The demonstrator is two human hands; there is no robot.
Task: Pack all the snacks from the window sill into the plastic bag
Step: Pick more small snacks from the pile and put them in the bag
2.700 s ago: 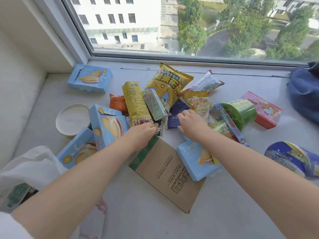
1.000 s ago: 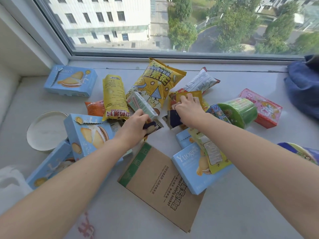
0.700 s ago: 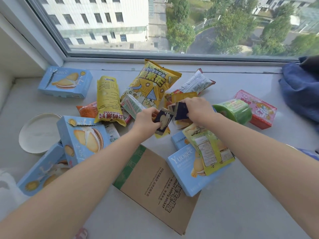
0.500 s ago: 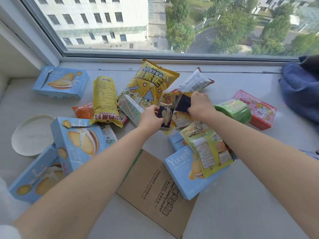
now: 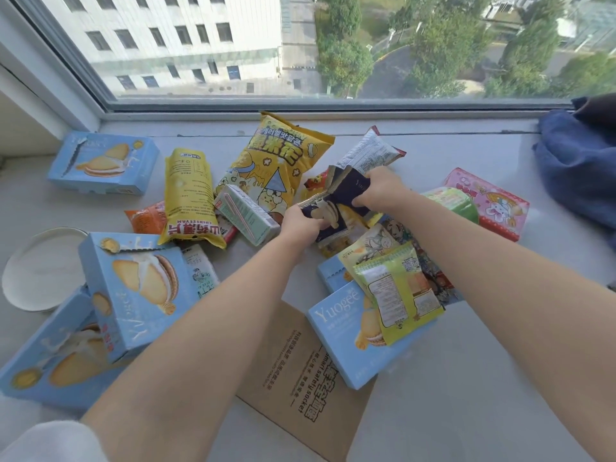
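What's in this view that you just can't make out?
- Plastic bag: not in the head view at all.
- Fingertips of the left hand and right hand: curled under the dark snack packets.
- Green tub: mostly behind the right forearm.
- Snacks under the lime-green packet: buried.
- Small print on the brown envelope: too small.

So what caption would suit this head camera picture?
Both hands, left hand and right hand, grip dark snack packets above a snack-strewn window sill.

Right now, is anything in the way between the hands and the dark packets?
No. The left hand and right hand already grip the dark snack packets. The plastic bag is out of view, so that path can't be judged.
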